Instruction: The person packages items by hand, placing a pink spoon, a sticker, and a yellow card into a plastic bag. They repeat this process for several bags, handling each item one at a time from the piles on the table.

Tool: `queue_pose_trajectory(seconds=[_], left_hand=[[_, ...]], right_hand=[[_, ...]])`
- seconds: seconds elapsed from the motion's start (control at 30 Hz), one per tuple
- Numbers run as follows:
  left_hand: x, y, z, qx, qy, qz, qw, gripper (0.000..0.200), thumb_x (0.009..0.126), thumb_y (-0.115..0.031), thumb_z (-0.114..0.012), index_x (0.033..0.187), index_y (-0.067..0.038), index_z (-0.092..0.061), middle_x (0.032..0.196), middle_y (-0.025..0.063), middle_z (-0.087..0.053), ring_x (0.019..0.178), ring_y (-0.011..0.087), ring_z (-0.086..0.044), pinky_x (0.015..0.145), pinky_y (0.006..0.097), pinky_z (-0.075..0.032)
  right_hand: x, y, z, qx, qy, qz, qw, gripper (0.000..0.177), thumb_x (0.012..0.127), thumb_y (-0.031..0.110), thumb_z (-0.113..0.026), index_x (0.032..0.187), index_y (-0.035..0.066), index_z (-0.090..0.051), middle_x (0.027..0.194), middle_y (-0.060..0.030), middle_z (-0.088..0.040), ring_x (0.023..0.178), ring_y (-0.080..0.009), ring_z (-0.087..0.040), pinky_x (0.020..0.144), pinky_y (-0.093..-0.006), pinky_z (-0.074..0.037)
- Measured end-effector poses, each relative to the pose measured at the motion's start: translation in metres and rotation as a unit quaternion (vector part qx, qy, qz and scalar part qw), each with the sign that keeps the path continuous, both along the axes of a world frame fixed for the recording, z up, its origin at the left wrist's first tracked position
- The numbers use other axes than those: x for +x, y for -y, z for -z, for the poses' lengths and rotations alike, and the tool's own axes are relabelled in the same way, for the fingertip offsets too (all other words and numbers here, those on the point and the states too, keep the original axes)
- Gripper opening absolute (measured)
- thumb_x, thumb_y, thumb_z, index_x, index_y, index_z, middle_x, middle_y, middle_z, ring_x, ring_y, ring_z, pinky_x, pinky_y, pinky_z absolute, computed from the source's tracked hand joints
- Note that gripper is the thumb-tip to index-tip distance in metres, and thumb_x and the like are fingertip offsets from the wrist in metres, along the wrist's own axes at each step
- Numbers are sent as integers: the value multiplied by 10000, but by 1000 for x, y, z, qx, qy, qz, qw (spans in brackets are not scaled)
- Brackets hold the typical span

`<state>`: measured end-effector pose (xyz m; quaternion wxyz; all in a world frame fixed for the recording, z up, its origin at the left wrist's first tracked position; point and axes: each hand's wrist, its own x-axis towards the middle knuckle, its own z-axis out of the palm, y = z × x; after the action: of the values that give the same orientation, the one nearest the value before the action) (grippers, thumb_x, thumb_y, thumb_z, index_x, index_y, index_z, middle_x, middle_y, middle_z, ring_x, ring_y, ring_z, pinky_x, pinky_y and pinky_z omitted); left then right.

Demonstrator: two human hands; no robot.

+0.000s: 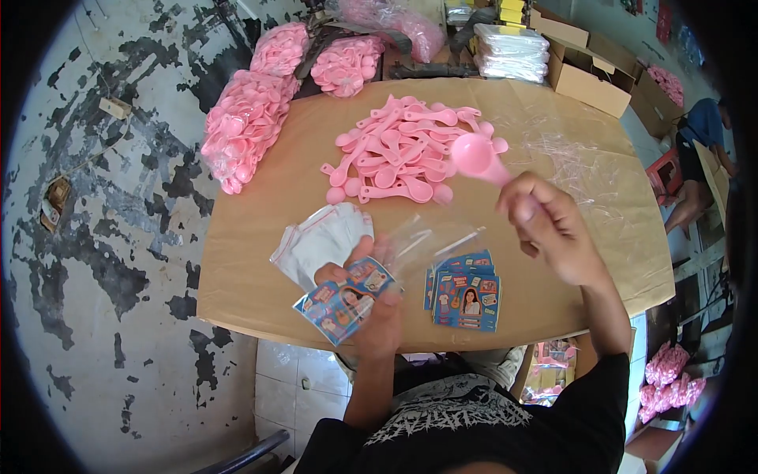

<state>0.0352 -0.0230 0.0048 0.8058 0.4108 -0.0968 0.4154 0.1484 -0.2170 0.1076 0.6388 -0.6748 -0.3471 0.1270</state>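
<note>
Pinched in my right hand (553, 229) is the handle of a pink scoop (474, 155), raised with its bowl toward the upper left. My left hand (375, 308) grips printed cards (343, 300) showing a person and a guitar; a clear plastic bag (410, 246) extends from its fingers. A fan of white zip bags (328, 237) lies beside and partly behind the left hand. Between my hands, a stack of similar blue cards (467, 302) rests on the brown table (260, 276). Beyond them is a heap of pink scoops (395, 150).
Bagged pink scoops (249, 126) line the table's left and back edges. Thin clear plastic pieces (572, 162) lie at right. Behind stand stacked clear packs (512, 54) and a cardboard box (588, 79). Another person (695, 178) is partly visible at far right.
</note>
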Motion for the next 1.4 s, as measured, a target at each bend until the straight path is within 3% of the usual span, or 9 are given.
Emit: queue_pose_trajectory(seconds=[0.33, 0.53, 0.67, 0.77, 0.87, 1.0, 1.07, 1.17, 1.4], left_hand=[[4, 7, -1, -93, -9, 97, 991, 593, 776, -25, -747, 1203, -182, -367, 1447, 168, -418, 1368, 374, -354, 1136, 555, -256], [8, 40, 5, -305, -39, 281, 909, 691, 847, -163, -729, 1391, -181, -303, 1543, 166, -229, 1410, 333, -282, 1132, 487, -328], [14, 34, 7, -240, -17, 303, 922, 849, 835, -244, -749, 1486, -131, -215, 1551, 191, -195, 1410, 302, -288, 1126, 431, -315], [16, 30, -9, 185, -99, 0, 978, 811, 839, -251, -738, 1464, -52, -261, 1535, 206, -231, 1397, 290, -313, 1118, 393, -310], [9, 38, -26, 361, -173, 10, 916, 675, 900, -191, -651, 1437, 5, -293, 1463, 207, -372, 1344, 278, -401, 1099, 351, -325], [7, 37, -35, 214, -344, 243, 881, 516, 978, -128, -524, 1416, 42, -311, 1348, 178, -514, 1258, 227, -492, 1057, 312, -356], [5, 38, -30, 73, -289, 325, 898, 463, 1001, -91, -465, 1417, 40, -308, 1309, 158, -549, 1216, 196, -520, 1037, 295, -368], [0, 29, -26, 185, -267, 369, 871, 442, 1011, -104, -453, 1409, 33, -318, 1315, 163, -536, 1231, 185, -500, 1038, 302, -370], [13, 34, -36, 122, -286, 143, 940, 356, 1047, -152, -346, 1337, 47, -399, 1267, 187, -561, 1114, 242, -612, 916, 326, -526]], right_hand=[[21, 15, -4, -109, 226, -109, 962, 176, 959, 161, -561, 1025, 13, -631, 683, -55, -580, 595, -116, -563, 532, -280, -406], [2, -3, -39, -212, 288, -98, 929, 183, 865, 32, -628, 1047, 24, -616, 653, -92, -612, 558, -144, -611, 506, -300, -444], [21, 0, -45, 131, 351, 11, 927, 80, 863, 27, -622, 943, 28, -628, 661, -78, -619, 545, -143, -604, 493, -262, -450], [0, 4, -65, -8, 288, 11, 958, 49, 875, 51, -616, 857, 12, -640, 699, -65, -620, 595, -113, -584, 519, -232, -434], [-4, -8, -52, -162, 291, -47, 942, 115, 877, 89, -660, 881, -18, -616, 632, -55, -616, 466, -111, -542, 456, -241, -428], [14, -21, -28, -55, 262, -1, 964, 176, 841, 146, -681, 940, 0, -671, 822, -68, -671, 639, -156, -580, 606, -258, -461], [21, -20, -24, -64, 202, -9, 977, 210, 830, 137, -700, 993, 8, -671, 845, -67, -676, 652, -161, -594, 623, -265, -478], [31, -16, -10, -88, 98, -80, 988, 245, 816, 82, -715, 1048, 19, -666, 865, -59, -681, 690, -148, -626, 635, -268, -501], [30, -14, -5, -161, 243, -44, 956, 226, 788, 50, -727, 1006, 39, -671, 854, -73, -673, 743, -188, -649, 650, -290, -522]])
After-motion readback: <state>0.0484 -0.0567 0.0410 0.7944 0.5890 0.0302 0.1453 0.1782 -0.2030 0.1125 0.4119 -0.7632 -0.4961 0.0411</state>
